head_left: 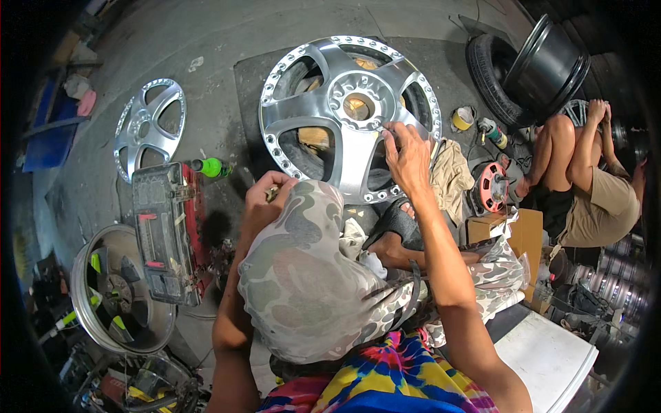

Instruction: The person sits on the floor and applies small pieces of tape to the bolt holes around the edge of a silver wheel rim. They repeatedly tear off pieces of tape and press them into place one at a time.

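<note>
A large silver five-spoke wheel face (299, 109) lies in front of me, with a ring of small bolts or bolt holes along its edge. My right hand (411, 160) reaches over it, thumb and fingers pinched together at the spoke just below the hub. Whatever is between those fingertips is too small to name. Close to the wheel's lower left edge, my left hand (270, 196) is curled closed beside my knee. Small pale bits show among its fingers, but their kind is unclear. Wood pieces (314, 138) show through the wheel's openings.
Left of me are another spoked wheel (142, 129), a green bottle (212, 167), a dirty toolbox (162, 227) and a wheel barrel (79, 282). On the right lie a beige cloth (451, 179), a red reel-like thing (492, 187), a carton (525, 230) and a tyre (490, 82). Another person (599, 199) sits nearby.
</note>
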`<state>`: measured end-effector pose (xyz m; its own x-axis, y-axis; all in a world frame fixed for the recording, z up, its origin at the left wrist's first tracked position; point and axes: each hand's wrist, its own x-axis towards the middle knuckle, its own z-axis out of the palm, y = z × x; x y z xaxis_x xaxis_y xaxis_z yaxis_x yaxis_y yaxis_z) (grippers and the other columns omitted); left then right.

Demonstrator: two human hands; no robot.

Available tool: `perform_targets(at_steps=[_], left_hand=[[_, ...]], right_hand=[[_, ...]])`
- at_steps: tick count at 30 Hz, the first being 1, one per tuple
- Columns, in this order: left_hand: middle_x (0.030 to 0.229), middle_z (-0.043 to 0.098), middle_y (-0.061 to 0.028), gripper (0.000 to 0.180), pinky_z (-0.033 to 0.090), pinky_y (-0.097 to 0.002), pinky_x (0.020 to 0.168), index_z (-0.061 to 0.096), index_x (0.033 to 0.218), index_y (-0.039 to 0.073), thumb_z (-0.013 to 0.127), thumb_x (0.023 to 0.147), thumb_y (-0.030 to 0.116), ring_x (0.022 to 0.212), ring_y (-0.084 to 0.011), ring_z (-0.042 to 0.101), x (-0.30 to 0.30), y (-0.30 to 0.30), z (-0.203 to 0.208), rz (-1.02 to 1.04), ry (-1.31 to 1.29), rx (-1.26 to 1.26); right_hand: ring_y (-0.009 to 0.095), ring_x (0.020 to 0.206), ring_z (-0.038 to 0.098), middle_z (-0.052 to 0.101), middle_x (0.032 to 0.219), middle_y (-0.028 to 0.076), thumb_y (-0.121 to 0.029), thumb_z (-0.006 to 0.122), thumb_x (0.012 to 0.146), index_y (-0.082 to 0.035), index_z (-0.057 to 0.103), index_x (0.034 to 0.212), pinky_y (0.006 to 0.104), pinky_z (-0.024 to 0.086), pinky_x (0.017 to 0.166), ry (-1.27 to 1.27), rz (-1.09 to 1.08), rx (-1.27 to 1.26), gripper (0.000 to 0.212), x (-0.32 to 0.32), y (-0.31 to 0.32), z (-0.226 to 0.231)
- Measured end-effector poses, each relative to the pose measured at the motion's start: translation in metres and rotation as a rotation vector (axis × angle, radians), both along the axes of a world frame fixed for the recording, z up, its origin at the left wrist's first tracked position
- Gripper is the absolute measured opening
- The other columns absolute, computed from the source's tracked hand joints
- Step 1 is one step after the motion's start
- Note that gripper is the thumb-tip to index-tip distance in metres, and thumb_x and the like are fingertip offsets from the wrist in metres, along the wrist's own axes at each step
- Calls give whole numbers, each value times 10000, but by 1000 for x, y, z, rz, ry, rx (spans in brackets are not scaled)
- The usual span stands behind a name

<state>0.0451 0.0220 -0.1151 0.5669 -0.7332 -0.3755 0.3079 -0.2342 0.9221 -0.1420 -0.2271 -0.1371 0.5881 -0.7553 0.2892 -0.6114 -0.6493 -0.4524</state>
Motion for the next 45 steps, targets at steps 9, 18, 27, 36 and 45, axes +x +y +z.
perform_targets(at_steps=[9,18,27,36,45], left_hand=[[1066,662,-145,323,556,-446,884,728,1306,148,632,999,126,1009,-343,682,-5,-98,-15,-534,-1057,-136],[1155,655,-147,457,564,-452,926,673,1404,106,663,948,76,1106,-330,648,-15,-146,-26,-662,-1356,-124],[1110,645,-126,478,558,-446,902,668,1420,155,673,948,78,1071,-314,649,-11,-141,-22,-648,-1337,-134],[1001,623,-141,375,526,-465,870,671,1374,130,667,999,146,998,-345,643,19,-112,7,-369,-1131,-175],[1065,643,-158,382,522,-472,895,661,1356,90,686,981,157,1041,-379,647,23,-86,-9,-379,-998,-137]], right_hand=[[345,726,685,703,930,192,-170,664,1033,-58,741,1186,443,516,687,-125,15,101,204,-1,4,4],[378,759,687,701,960,187,-134,670,1014,-59,742,1181,446,533,726,-37,48,-57,197,-4,5,4],[137,672,591,733,964,95,-182,697,1031,-63,736,1288,331,492,674,-190,-31,347,285,-6,5,-1],[350,770,672,666,981,177,-267,798,952,-3,714,1165,461,522,705,-50,-5,180,350,6,7,23],[438,786,627,633,931,221,-71,705,921,35,638,1025,497,481,708,-65,118,175,163,16,17,14]])
